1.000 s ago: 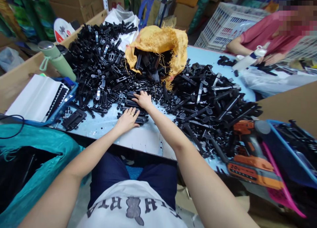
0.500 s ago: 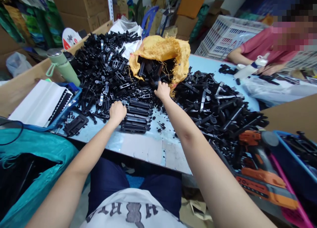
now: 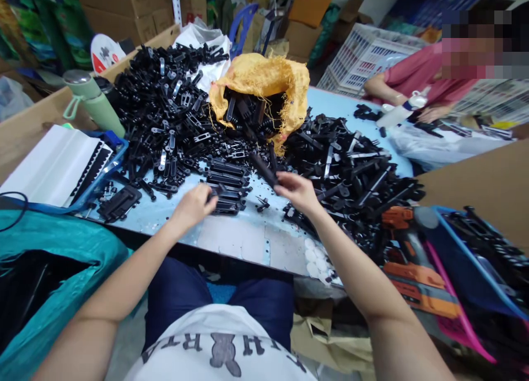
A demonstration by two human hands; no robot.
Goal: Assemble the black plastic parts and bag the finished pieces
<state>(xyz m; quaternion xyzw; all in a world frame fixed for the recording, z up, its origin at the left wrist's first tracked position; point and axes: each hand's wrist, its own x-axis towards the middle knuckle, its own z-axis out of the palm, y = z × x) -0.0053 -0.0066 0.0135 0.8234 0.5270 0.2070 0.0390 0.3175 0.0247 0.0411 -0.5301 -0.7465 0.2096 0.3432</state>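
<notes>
My right hand point(image 3: 297, 192) grips a long black part point(image 3: 264, 170) by its near end, in front of the yellow woven sack point(image 3: 258, 75). Black pieces fill the mouth of that sack. At the left end of a stack of black bars point(image 3: 227, 177), my left hand point(image 3: 194, 204) is closed on a small dark piece point(image 3: 214, 194), blurred and partly hidden by the fingers. Small screws point(image 3: 262, 204) lie on the blue table between my hands.
Heaps of black parts lie left point(image 3: 152, 105) and right point(image 3: 351, 171). A green bottle point(image 3: 95, 102) and blue tray point(image 3: 119, 161) stand left, an orange power drill point(image 3: 417, 276) at the right. Across the table, a person in a pink shirt point(image 3: 421, 66) sits by a white bottle point(image 3: 399, 116).
My right hand has come back from the sack toward me with a long black part. My left hand has moved slightly down, nearer the front of the stack. The view has shifted a little.
</notes>
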